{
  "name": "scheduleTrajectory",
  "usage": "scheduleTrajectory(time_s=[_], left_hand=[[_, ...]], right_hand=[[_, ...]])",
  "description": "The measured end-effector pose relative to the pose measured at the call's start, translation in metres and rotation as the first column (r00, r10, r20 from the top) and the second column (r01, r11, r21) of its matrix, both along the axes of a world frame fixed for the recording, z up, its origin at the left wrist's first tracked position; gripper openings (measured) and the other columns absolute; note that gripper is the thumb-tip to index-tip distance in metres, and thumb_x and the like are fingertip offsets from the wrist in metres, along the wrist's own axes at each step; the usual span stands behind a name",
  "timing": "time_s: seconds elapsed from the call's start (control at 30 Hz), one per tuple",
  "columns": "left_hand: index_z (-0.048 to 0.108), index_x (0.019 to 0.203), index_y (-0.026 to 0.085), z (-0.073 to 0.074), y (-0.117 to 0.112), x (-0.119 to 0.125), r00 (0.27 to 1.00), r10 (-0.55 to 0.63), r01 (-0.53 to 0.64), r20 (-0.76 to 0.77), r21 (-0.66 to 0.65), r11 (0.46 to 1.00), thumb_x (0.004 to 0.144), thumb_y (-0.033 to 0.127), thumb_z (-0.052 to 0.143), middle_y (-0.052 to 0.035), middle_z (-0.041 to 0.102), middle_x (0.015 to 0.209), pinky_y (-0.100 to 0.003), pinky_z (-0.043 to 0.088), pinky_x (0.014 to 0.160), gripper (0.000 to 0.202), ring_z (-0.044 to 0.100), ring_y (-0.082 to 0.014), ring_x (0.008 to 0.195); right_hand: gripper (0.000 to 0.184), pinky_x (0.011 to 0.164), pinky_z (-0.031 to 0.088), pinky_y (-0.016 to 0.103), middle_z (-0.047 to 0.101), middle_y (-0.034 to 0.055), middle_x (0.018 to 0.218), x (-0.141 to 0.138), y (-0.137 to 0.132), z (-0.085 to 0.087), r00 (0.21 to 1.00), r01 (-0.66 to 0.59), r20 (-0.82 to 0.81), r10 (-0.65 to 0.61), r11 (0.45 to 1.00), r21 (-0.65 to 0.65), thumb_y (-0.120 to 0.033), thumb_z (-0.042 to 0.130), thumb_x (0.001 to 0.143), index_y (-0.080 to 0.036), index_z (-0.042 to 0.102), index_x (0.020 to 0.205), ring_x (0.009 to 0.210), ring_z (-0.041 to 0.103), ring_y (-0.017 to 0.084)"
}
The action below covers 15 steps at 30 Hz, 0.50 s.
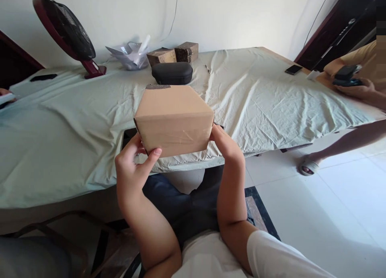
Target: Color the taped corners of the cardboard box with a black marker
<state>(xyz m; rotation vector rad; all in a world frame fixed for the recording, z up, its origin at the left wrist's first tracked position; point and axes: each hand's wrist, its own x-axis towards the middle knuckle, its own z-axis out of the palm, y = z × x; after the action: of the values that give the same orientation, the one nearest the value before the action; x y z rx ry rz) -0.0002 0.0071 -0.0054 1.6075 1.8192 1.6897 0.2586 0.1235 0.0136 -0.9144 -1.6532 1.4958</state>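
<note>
A brown cardboard box point(175, 129) is between my two hands over the front edge of the cloth-covered table point(259, 105). My left hand point(135, 159) grips its lower left corner, with the thumb on the near face. At the box's right side is my right hand point(224, 143), its fingers partly hidden behind the carton. Clear tape shines on the near face. Just past the box lies a black zip case point(171, 73). A dark flat item shows partly beside the box, and I cannot make out what it is.
A dark red fan point(68, 33) stands at the back left, near a clear plastic bag point(131, 55). Two patterned boxes, one of them a dark box point(187, 52), sit by the wall. A phone point(293, 70) lies at the right. Another person's hand point(358, 88) holds a black device there.
</note>
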Motion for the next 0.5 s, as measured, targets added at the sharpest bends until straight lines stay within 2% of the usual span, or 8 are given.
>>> scheduleTrajectory(time_s=[0.13,0.17,0.23,0.3,0.33,0.37,0.43,0.5], left_hand=[[0.072,0.143,0.026,0.003,-0.004,-0.002,0.998,-0.025,0.024,0.054,0.011,1.000,0.084,0.043,0.090,-0.0057,0.077,0.119,-0.032,0.059,0.078,0.064,0.069,-0.0207,0.091],[0.068,0.150,0.027,0.002,-0.004,-0.003,0.995,-0.057,0.057,0.077,0.005,0.998,0.083,0.040,0.092,-0.0064,0.076,0.124,-0.030,0.058,0.077,0.072,0.069,-0.0201,0.092],[0.061,0.159,0.031,-0.004,-0.001,-0.007,0.965,-0.204,0.207,0.168,-0.002,0.978,0.081,0.035,0.094,-0.0086,0.073,0.135,-0.030,0.060,0.079,0.084,0.071,-0.0210,0.097],[0.061,0.159,0.034,-0.017,0.007,-0.012,0.852,-0.413,0.409,0.320,0.084,0.909,0.080,0.040,0.094,-0.0106,0.071,0.141,-0.035,0.065,0.084,0.086,0.074,-0.0249,0.104],[0.063,0.157,0.035,-0.025,0.012,-0.014,0.766,-0.502,0.478,0.402,0.166,0.862,0.080,0.047,0.093,-0.0114,0.072,0.139,-0.040,0.066,0.088,0.084,0.075,-0.0275,0.106],[0.065,0.153,0.035,-0.034,0.018,-0.015,0.685,-0.554,0.498,0.473,0.251,0.830,0.079,0.058,0.091,-0.0117,0.075,0.134,-0.044,0.067,0.090,0.081,0.076,-0.0298,0.107],[0.071,0.145,0.034,-0.053,0.031,-0.015,0.574,-0.540,0.473,0.615,0.289,0.832,0.080,0.077,0.082,-0.0133,0.077,0.131,-0.055,0.065,0.100,0.079,0.075,-0.0354,0.119],[0.075,0.137,0.030,-0.069,0.041,-0.010,0.498,-0.450,0.431,0.741,0.239,0.870,0.080,0.095,0.065,-0.0159,0.077,0.133,-0.063,0.062,0.105,0.087,0.070,-0.0411,0.131]], right_hand=[[0.054,0.083,0.058,0.038,0.064,0.0039,0.081,-0.004,-0.001,0.005,1.000,0.009,0.029,-0.009,1.000,0.001,-0.065,0.046,0.107,-0.022,0.068,0.083,0.082,0.065,0.021],[0.052,0.083,0.057,0.037,0.063,0.0032,0.081,-0.005,-0.001,0.006,0.999,0.012,0.050,-0.012,1.000,0.004,-0.063,0.045,0.108,-0.022,0.067,0.084,0.082,0.064,0.020],[0.053,0.082,0.055,0.036,0.060,0.0019,0.081,-0.007,0.000,0.007,0.995,0.053,0.078,-0.056,0.998,0.042,-0.064,0.043,0.109,-0.023,0.067,0.087,0.081,0.061,0.019],[0.052,0.082,0.054,0.036,0.061,0.0016,0.083,-0.008,0.000,0.007,0.988,0.140,0.052,-0.146,0.985,0.101,-0.068,0.045,0.109,-0.024,0.070,0.098,0.084,0.060,0.020],[0.050,0.082,0.053,0.036,0.062,0.0016,0.086,-0.008,0.000,0.007,0.983,0.181,0.020,-0.185,0.976,0.120,-0.070,0.049,0.107,-0.025,0.072,0.109,0.085,0.060,0.020],[0.050,0.082,0.053,0.036,0.063,0.0015,0.088,-0.008,-0.001,0.007,0.978,0.208,-0.016,-0.208,0.969,0.130,-0.070,0.055,0.105,-0.026,0.071,0.122,0.086,0.060,0.021],[0.058,0.078,0.053,0.036,0.063,0.0009,0.090,-0.007,-0.004,0.007,0.978,0.204,-0.080,-0.195,0.969,0.136,-0.069,0.066,0.102,-0.029,0.063,0.144,0.083,0.060,0.021],[0.067,0.074,0.054,0.036,0.063,0.0006,0.092,-0.006,-0.007,0.008,0.985,0.149,-0.107,-0.133,0.975,0.164,-0.066,0.072,0.099,-0.032,0.056,0.155,0.078,0.058,0.020]])
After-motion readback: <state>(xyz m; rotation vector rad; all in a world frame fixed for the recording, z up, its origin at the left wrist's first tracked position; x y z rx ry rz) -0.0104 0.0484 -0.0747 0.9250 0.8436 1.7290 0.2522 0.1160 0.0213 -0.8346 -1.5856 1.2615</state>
